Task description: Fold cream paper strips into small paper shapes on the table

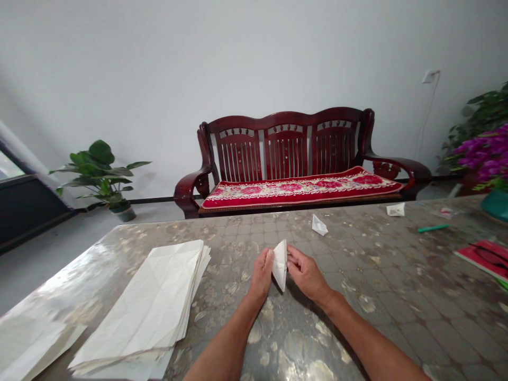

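A small piece of folded white paper [280, 264] stands on edge between my two hands, just above the table. My left hand [262, 272] pinches its left side, with the thumb lying on the near face. On the other side, my right hand [306, 272] grips the right edge with curled fingers, partly hidden behind the paper. A folded paper boat [319, 226] rests on the table beyond my hands. Farther right sits another small folded paper piece [396, 210]. To the left lies a stack of creased white sheets [146, 301].
The patterned tabletop [357, 328] also bears more paper [32, 344] at the left corner, a green pen [433, 228], a red book [482, 256] with glasses [490, 254] on it, and a teal flower pot [496, 205]. Behind stands a wooden bench [286, 121].
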Tool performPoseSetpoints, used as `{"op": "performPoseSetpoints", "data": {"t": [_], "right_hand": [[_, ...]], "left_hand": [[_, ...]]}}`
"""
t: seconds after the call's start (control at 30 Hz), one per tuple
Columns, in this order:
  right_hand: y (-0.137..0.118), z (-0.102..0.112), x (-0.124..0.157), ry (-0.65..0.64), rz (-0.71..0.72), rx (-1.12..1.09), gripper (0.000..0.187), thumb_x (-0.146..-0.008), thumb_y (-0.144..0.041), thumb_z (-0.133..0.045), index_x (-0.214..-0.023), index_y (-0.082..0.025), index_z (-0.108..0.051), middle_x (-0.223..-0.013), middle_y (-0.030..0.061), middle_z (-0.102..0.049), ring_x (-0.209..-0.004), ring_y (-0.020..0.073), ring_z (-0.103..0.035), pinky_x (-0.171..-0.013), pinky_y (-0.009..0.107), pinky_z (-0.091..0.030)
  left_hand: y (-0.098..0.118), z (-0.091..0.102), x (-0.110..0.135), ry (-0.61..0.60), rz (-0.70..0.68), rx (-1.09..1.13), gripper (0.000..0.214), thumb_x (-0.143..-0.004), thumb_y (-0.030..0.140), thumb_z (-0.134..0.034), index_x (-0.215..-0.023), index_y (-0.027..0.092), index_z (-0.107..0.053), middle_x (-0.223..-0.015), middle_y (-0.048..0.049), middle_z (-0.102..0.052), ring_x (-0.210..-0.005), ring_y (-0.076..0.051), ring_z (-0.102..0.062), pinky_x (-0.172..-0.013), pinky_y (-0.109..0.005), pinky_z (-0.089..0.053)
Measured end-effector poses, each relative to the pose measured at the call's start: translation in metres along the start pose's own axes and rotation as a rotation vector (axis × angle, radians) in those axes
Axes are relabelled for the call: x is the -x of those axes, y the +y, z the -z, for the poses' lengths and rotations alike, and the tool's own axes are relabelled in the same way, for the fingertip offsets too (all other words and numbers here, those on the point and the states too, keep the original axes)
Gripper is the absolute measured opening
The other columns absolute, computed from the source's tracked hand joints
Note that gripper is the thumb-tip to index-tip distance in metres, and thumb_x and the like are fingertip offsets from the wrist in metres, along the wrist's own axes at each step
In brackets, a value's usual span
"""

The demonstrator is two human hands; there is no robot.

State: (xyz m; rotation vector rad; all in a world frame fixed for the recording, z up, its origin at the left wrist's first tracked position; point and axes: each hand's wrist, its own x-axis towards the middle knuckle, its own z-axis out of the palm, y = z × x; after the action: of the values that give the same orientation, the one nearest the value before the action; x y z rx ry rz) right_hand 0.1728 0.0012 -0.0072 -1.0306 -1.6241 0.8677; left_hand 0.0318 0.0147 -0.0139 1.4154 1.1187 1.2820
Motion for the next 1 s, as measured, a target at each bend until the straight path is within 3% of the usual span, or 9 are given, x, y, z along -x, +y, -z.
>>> {"op": "performPoseSetpoints", "data": {"t": [0.13, 0.23, 0.33, 0.43, 0.6, 0.77, 0.9, 1.0], "right_hand": [[0.0, -0.004, 0.001, 0.058, -0.022, 0.011, 0.051, -0.08, -0.019, -0.052, -0.131, -0.018, -0.056, -0.103, 0.0064, -0.074, -0.09, 0.0206, -0.07, -0.086, 0.034, -0.056], [-0.002, -0.003, 0.003, 0.137, -0.022, 0.215, 0.037, -0.08, -0.02, -0.054, -0.116, -0.021, -0.064, -0.098, 0.006, -0.073, -0.089, 0.0214, -0.068, -0.085, 0.034, -0.055], [-0.001, -0.001, 0.005, 0.194, 0.065, 0.405, 0.029, -0.083, -0.021, -0.051, -0.109, -0.02, -0.066, -0.098, 0.0079, -0.07, -0.093, 0.0226, -0.065, -0.084, 0.034, -0.053], [0.001, -0.001, 0.007, 0.205, 0.145, 0.494, 0.033, -0.083, -0.017, -0.048, -0.111, -0.019, -0.064, -0.096, 0.008, -0.067, -0.089, 0.0211, -0.063, -0.08, 0.032, -0.052], [0.006, -0.004, 0.004, 0.245, 0.136, 0.514, 0.032, -0.084, -0.015, -0.046, -0.109, -0.021, -0.065, -0.092, 0.0062, -0.065, -0.086, 0.0197, -0.062, -0.078, 0.03, -0.051], [0.015, -0.004, 0.002, 0.289, 0.077, 0.557, 0.036, -0.077, -0.01, -0.047, -0.106, -0.024, -0.064, -0.087, 0.0026, -0.063, -0.077, 0.0174, -0.059, -0.07, 0.028, -0.048], [0.018, -0.002, 0.003, 0.244, -0.027, 0.616, 0.03, -0.074, -0.008, -0.049, -0.096, -0.024, -0.061, -0.085, -0.0001, -0.062, -0.073, 0.0156, -0.058, -0.063, 0.024, -0.043], [0.015, 0.003, 0.005, 0.148, -0.008, 0.67, 0.024, -0.074, -0.006, -0.05, -0.087, -0.023, -0.061, -0.083, -0.0004, -0.062, -0.074, 0.0153, -0.058, -0.064, 0.024, -0.041]], "left_hand": [[-0.001, 0.0, 0.003, -0.1, 0.002, -0.025, 0.051, -0.094, 0.06, -0.035, -0.09, 0.016, -0.061, -0.073, -0.0006, -0.059, -0.069, -0.015, -0.053, -0.065, -0.026, -0.045], [-0.005, -0.001, 0.004, -0.131, -0.098, -0.127, 0.05, -0.097, 0.052, -0.032, -0.121, 0.016, -0.056, -0.111, -0.0095, -0.064, -0.101, -0.021, -0.058, -0.092, -0.035, -0.046], [-0.007, -0.006, 0.004, -0.082, -0.201, -0.263, 0.061, -0.09, 0.047, -0.046, -0.141, 0.014, -0.04, -0.138, -0.0151, -0.048, -0.128, -0.025, -0.045, -0.111, -0.042, -0.034], [-0.007, -0.012, 0.005, -0.029, -0.205, -0.362, 0.064, -0.082, 0.036, -0.06, -0.141, 0.016, -0.042, -0.138, -0.0135, -0.048, -0.132, -0.026, -0.042, -0.114, -0.045, -0.03], [-0.01, -0.015, 0.005, 0.01, -0.153, -0.393, 0.041, -0.088, 0.022, -0.048, -0.127, 0.018, -0.057, -0.127, -0.011, -0.062, -0.12, -0.023, -0.055, -0.107, -0.045, -0.041], [-0.016, -0.007, 0.002, -0.02, -0.182, -0.474, 0.046, -0.083, 0.01, -0.043, -0.123, 0.021, -0.064, -0.125, -0.0069, -0.067, -0.118, -0.021, -0.06, -0.108, -0.044, -0.043], [-0.019, -0.001, -0.001, -0.051, -0.203, -0.52, 0.048, -0.08, 0.006, -0.043, -0.116, 0.023, -0.069, -0.12, -0.0044, -0.07, -0.115, -0.021, -0.062, -0.106, -0.045, -0.045], [-0.021, 0.008, -0.001, -0.082, -0.225, -0.603, 0.046, -0.079, 0.004, -0.044, -0.111, 0.022, -0.071, -0.116, -0.0057, -0.072, -0.113, -0.021, -0.064, -0.104, -0.044, -0.047]]}}
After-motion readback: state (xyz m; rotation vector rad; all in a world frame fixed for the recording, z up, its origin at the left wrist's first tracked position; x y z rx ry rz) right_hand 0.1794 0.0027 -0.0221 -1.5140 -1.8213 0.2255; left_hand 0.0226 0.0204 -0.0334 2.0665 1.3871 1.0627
